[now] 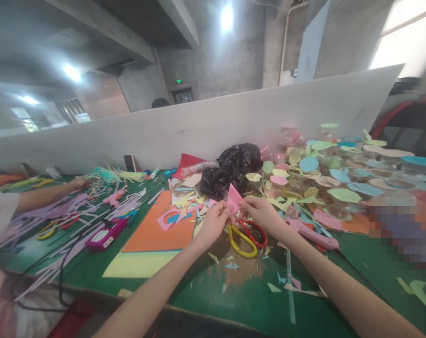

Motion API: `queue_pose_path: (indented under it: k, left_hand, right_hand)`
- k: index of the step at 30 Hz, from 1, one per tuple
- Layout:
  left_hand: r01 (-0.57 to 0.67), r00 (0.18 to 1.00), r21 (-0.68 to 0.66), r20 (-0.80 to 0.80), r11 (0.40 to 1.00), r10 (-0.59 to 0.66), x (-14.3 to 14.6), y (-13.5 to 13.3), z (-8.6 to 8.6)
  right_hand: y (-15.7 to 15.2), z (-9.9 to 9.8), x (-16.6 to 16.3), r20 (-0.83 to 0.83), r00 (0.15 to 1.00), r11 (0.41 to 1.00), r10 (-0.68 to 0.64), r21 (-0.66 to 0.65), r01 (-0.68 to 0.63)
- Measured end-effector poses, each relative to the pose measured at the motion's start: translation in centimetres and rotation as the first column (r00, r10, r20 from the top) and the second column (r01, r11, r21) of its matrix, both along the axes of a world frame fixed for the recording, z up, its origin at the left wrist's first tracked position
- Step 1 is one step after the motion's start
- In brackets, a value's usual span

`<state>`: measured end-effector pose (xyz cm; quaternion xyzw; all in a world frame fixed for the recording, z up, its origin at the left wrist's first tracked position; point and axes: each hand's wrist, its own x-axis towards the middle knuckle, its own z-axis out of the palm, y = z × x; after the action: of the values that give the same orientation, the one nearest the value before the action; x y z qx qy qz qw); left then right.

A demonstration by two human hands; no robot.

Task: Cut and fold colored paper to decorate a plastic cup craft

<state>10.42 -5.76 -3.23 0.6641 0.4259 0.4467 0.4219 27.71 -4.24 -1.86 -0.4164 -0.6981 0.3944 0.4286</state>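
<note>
Between my hands is a folded piece of pink paper (234,198), its pointed tip upward. My left hand (215,218) pinches its lower left side, and my right hand (258,211) grips its right edge with the fingers closed. Just below my hands, scissors with one yellow and one red handle (243,241) lie on the green table; their blades are hidden. To the left sit orange paper sheets (152,225) over pale yellow paper (138,264). A pink ring-shaped paper offcut (166,218) rests on the orange sheet among colored scraps.
A black plastic bag (234,166) is behind my hands. Jars topped with colored paper discs (307,164) crowd the right. A pink glue gun (313,234) with a cord lies right of my arm. At left, another person's arm (50,195) reaches over purple strips near a magenta device (106,234).
</note>
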Motion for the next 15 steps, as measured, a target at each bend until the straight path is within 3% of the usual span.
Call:
queue_pose_path:
  k: [5, 15]
  left_hand:
    - [0.024, 1.0, 0.004, -0.005, 1.0, -0.024, -0.01, 0.08, -0.04]
    - [-0.01, 0.997, 0.022, -0.074, 1.0, 0.011, -0.39, 0.17, -0.04]
  right_hand:
    - [-0.21, 0.31, 0.32, 0.061, 0.997, 0.998, -0.056, 0.038, 0.053]
    - [0.39, -0.58, -0.14, -0.008, 0.998, 0.998, 0.056, 0.029, -0.056]
